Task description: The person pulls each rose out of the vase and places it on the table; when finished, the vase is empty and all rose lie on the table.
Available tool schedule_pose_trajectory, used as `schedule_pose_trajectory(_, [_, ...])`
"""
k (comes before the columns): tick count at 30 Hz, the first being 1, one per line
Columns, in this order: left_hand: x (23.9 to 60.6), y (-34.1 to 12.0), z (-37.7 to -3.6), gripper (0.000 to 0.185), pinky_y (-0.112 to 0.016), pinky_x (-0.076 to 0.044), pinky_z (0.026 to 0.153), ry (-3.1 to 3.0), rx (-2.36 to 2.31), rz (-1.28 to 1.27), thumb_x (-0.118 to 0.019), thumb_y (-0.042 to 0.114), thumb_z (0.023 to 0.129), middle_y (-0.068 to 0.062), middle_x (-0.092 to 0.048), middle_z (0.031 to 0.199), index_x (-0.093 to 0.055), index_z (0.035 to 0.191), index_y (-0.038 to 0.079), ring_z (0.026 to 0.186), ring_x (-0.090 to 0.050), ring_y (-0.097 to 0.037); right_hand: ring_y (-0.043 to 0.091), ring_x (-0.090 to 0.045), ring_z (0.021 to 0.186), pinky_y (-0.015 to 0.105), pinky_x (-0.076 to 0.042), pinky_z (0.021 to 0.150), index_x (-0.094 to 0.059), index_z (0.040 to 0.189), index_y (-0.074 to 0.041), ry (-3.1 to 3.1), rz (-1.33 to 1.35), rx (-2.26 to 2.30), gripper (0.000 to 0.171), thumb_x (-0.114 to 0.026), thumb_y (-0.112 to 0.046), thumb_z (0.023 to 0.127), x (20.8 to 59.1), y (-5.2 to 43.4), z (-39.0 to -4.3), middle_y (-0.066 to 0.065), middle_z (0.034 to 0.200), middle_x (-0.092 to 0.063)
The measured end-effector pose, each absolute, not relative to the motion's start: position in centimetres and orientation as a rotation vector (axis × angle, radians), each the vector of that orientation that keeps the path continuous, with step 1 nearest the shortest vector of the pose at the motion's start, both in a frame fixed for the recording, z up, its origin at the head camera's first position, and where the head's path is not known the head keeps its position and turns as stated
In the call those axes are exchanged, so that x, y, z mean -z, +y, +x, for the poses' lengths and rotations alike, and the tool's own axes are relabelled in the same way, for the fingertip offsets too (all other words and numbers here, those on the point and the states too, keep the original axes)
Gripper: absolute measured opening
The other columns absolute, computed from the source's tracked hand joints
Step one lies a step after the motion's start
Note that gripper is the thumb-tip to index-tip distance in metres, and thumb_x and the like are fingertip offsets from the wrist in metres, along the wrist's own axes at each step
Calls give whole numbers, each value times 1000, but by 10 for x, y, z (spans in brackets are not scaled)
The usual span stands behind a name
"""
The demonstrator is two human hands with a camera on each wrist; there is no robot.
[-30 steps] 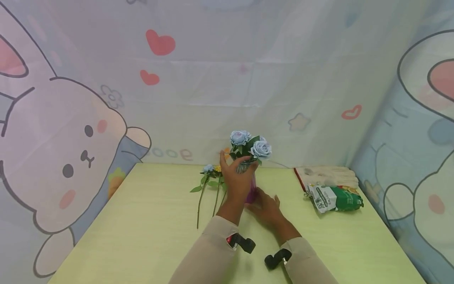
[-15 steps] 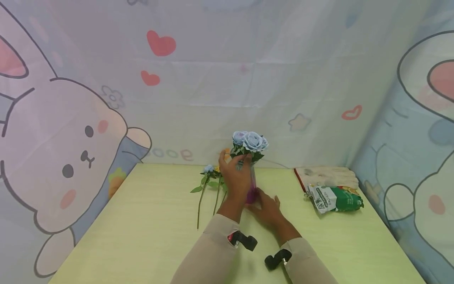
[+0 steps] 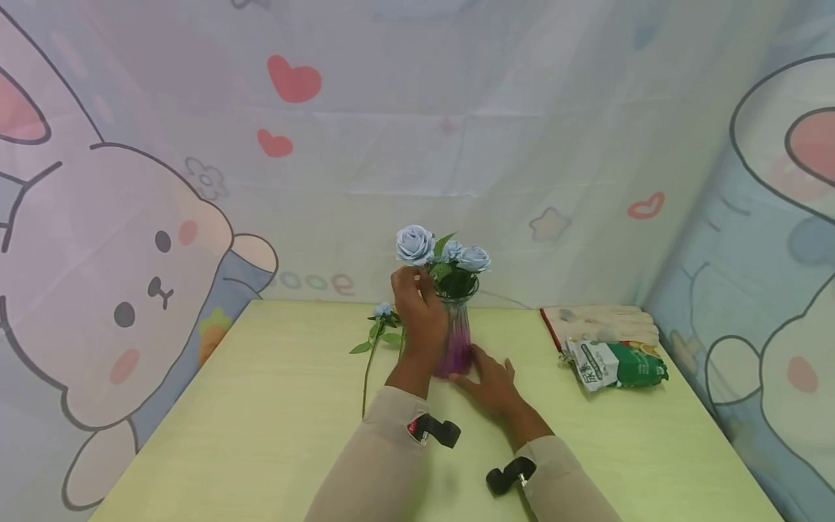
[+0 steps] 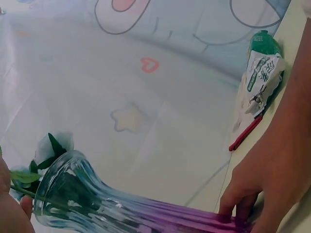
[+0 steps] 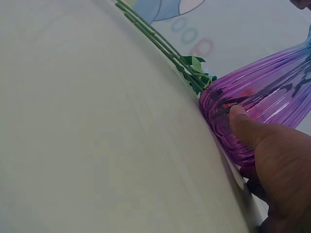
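A glass vase (image 3: 457,337), clear above and purple below, stands upright on the table with several blue artificial roses in it. My right hand (image 3: 493,386) holds its base, thumb on the near side in the right wrist view. My left hand (image 3: 420,312) is at the left of the rim. Its bent fingers pinch the stem of a blue rose (image 3: 415,245) just below the bloom. In the left wrist view a green stem (image 4: 23,191) runs from that hand into the vase mouth (image 4: 53,189). The left hand's fingertips are partly hidden.
Loose flowers with long stems (image 3: 369,366) lie left of the vase, partly behind my left arm. A green and white packet (image 3: 616,364) lies at the right, before a pale glove-like cloth (image 3: 596,324) with a red edge. A printed curtain (image 3: 496,167) hangs behind the table.
My left hand has shifted left from across the vase neck, and one rose now leans left and higher. The rim has come into sight. My right hand has stayed at the base.
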State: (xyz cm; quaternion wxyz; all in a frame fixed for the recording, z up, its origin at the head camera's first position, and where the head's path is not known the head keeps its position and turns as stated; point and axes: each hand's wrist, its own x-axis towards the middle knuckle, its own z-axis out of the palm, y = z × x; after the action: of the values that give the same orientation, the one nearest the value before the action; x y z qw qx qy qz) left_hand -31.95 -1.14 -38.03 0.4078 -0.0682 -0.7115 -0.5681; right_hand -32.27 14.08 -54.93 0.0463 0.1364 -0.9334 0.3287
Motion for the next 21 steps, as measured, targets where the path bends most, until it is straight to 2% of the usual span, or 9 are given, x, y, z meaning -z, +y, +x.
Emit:
schedule_pose_trajectory(6, [378, -21, -322, 27, -30, -50, 58, -1749, 1456, -169, -39, 31, 108, -11, -67, 98, -54, 106, 9, 68, -65, -23, 28, -39, 147, 70, -5, 117, -31, 156, -15, -2830, 418, -991, 87, -57, -66, 90, 552, 141, -325, 6, 157, -42])
schedule_pose_trajectory(11, [376, -26, -322, 33, -38, -58, 52, -1669, 1728, -237, -35, 41, 108, -18, -75, 96, -49, 115, 12, 64, -74, -32, 28, -39, 147, 71, -4, 117, -32, 156, -16, -2818, 417, -1018, 86, -58, -66, 90, 552, 141, -326, 6, 157, -42])
schedule_pose_trajectory(16, [373, -33, -321, 36, -42, -62, 70, -1593, 1944, -230, -38, 41, 107, -25, -73, 100, -46, 120, 8, 82, -75, -38, 28, -38, 147, 71, -1, 117, -31, 156, -17, -2823, 417, -1043, 88, -58, -67, 89, 554, 141, -326, 5, 158, -41])
schedule_pose_trajectory(21, [374, -40, -320, 47, -41, -62, 78, -1556, 2040, -247, -43, 41, 106, -26, -72, 106, -51, 117, -4, 89, -76, -34, 27, -38, 147, 69, -1, 117, -30, 157, -18, -2823, 421, -1033, 89, -55, -70, 89, 556, 141, -328, 3, 158, -40])
